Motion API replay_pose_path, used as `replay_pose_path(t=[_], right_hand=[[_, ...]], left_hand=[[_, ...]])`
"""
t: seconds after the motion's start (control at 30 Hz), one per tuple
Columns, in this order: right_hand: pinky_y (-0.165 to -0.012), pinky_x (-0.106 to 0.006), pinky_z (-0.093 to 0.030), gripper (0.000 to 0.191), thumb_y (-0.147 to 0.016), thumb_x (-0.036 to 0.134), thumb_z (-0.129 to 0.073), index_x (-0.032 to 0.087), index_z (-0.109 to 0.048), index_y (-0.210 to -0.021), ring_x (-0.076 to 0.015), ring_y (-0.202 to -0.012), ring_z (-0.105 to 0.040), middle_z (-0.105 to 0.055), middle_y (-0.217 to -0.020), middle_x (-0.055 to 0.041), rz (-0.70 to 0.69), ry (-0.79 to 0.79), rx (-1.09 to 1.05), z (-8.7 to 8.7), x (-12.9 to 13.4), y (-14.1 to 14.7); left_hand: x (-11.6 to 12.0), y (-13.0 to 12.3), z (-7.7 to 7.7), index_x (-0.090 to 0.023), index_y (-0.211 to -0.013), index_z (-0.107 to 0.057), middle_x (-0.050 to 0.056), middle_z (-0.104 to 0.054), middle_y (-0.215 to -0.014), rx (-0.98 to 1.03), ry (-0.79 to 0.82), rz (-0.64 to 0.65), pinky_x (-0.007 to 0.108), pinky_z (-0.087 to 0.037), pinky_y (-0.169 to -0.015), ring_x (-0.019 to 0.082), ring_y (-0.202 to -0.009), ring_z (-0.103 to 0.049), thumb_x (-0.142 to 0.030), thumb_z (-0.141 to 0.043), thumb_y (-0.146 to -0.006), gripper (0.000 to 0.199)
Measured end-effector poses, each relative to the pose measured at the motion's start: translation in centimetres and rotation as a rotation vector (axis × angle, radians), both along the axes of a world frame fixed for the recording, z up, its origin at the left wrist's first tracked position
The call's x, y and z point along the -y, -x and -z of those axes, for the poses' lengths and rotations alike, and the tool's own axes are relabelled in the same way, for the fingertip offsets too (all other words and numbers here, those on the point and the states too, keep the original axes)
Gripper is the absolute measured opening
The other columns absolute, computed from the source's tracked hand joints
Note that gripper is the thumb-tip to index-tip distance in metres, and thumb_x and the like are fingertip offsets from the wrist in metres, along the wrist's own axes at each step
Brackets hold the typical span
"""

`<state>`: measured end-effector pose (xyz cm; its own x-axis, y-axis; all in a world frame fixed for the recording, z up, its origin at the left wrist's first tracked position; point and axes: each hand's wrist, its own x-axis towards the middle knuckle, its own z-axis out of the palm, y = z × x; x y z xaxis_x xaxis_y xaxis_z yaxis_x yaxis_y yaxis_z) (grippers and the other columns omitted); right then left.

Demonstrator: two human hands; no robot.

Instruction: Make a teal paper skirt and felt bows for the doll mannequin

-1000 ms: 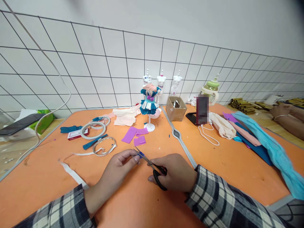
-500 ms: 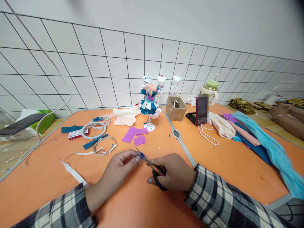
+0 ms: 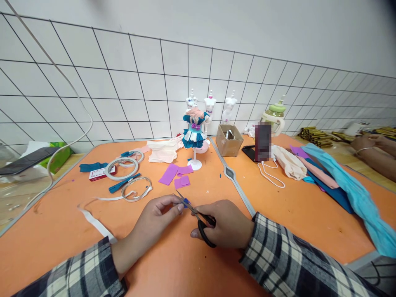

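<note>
My right hand (image 3: pixel 227 225) grips a pair of scissors (image 3: pixel 203 231) by its black handles, the blades pointing away and to the left. A small dark blue scrap (image 3: pixel 186 202), perhaps fabric or ribbon, lies between or against the blades. My left hand (image 3: pixel 163 214) pinches that scrap between thumb and forefinger, close to the blade tips. Beyond the hands lie several purple fabric pieces (image 3: pixel 168 174). Behind them a small doll dress (image 3: pixel 194 128) in teal, white and peach with a purple bow is on a white stand.
Rolls of tape (image 3: pixel 121 178), teal strips and a red-white box (image 3: pixel 97 174) lie left. At the back are small white mannequins (image 3: pixel 229 108), a cardboard box (image 3: pixel 229 148) and a phone (image 3: pixel 262 142). Coloured fabrics (image 3: pixel 349 177) lie right, near another person's hands (image 3: pixel 366 146).
The scissors and the blue scrap have shifted very slightly, and the blades look a little differently angled. Both hands stay in nearly the same place.
</note>
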<state>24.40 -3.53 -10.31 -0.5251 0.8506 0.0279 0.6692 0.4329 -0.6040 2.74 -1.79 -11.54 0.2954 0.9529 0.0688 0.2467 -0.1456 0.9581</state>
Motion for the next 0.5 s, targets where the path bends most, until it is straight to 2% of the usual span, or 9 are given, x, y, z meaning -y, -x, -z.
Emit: replay_pose_path(t=[0.13, 0.3, 0.37, 0.43, 0.5], right_hand=[[-0.052, -0.023, -0.022, 0.027, -0.076, 0.047, -0.072, 0.022, -0.061, -0.074, -0.0086, -0.053, -0.037, -0.049, -0.057, 0.0070, 0.003, -0.006, 0.006, 0.1, 0.0, 0.0], [-0.052, -0.023, -0.024, 0.028, -0.074, 0.049, -0.073, 0.023, -0.063, -0.080, -0.0099, -0.055, -0.042, -0.054, -0.061, 0.0063, -0.009, 0.009, 0.003, 0.1, 0.1, 0.1], [-0.053, -0.023, -0.026, 0.031, -0.077, 0.047, -0.071, 0.025, -0.064, -0.096, -0.0105, -0.057, -0.046, -0.056, -0.064, 0.0064, 0.053, 0.023, -0.041, 0.1, -0.2, 0.0], [-0.054, -0.023, -0.028, 0.040, -0.079, 0.046, -0.069, 0.024, -0.059, -0.111, -0.0113, -0.057, -0.049, -0.058, -0.066, 0.0061, 0.172, 0.023, -0.052, 0.0, -0.8, -0.4], [-0.055, -0.024, -0.029, 0.043, -0.079, 0.048, -0.069, 0.022, -0.059, -0.110, -0.0131, -0.060, -0.051, -0.059, -0.068, 0.0043, 0.286, -0.015, 0.016, 0.0, -1.6, -1.0]], left_hand=[[0.1, -0.2, -0.4, -0.019, -0.069, -0.068, 0.003, -0.072, -0.077, 0.017, 0.017, -0.012, 0.028, -0.049, -0.071, 0.019, -0.072, -0.063, -0.036, -0.067, -0.076, 0.018], [0.1, -0.1, -0.1, -0.018, -0.078, -0.074, 0.005, -0.074, -0.081, 0.030, 0.054, 0.024, 0.030, -0.050, -0.077, 0.022, -0.079, -0.066, -0.036, -0.069, -0.075, 0.019], [0.0, -0.1, 0.1, -0.018, -0.081, -0.075, 0.006, -0.075, -0.084, 0.035, 0.092, 0.024, 0.032, -0.050, -0.081, 0.023, -0.083, -0.066, -0.037, -0.068, -0.077, 0.021], [-0.1, -0.1, 0.2, -0.018, -0.084, -0.076, 0.007, -0.076, -0.089, 0.030, 0.106, 0.025, 0.033, -0.049, -0.085, 0.024, -0.088, -0.066, -0.039, -0.066, -0.081, 0.024], [-0.1, -0.1, 0.4, -0.018, -0.087, -0.077, 0.007, -0.076, -0.094, 0.028, 0.102, 0.017, 0.034, -0.047, -0.090, 0.025, -0.094, -0.065, -0.040, -0.063, -0.084, 0.026]])
